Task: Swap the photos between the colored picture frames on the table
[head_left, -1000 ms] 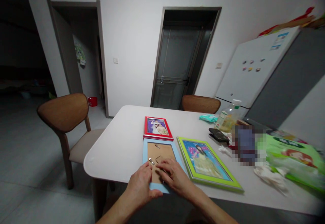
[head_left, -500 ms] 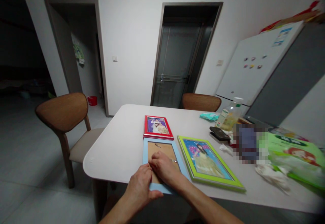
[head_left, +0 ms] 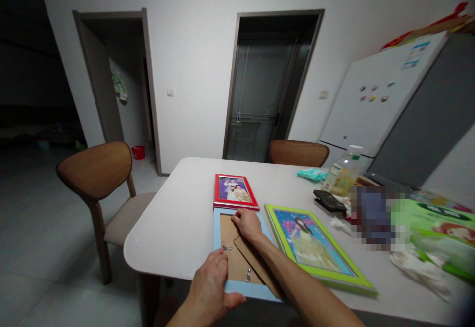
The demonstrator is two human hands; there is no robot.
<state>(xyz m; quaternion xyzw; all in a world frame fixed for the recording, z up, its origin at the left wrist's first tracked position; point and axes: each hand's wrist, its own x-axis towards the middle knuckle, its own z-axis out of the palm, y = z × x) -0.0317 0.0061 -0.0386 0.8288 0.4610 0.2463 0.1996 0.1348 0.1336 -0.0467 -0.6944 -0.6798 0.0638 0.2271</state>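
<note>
Apparently the board sits in the blue frame, 2 visible clips perhaps unfastened, left hand spread on the 7-o'clock corner, right hand at 12, its hold unclear.

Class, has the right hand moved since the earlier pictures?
Yes: the right hand has moved away from the person, closer to the red-framed picture.

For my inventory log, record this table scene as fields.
Left hand: at the lower-left corner of the light-blue rectangular picture frame, which lies back up
Right hand: at the upper part of its flat brown backing
Red rectangular picture frame: face up, beyond the light-blue one
Lime-green rectangular picture frame: face up, right of it
</note>
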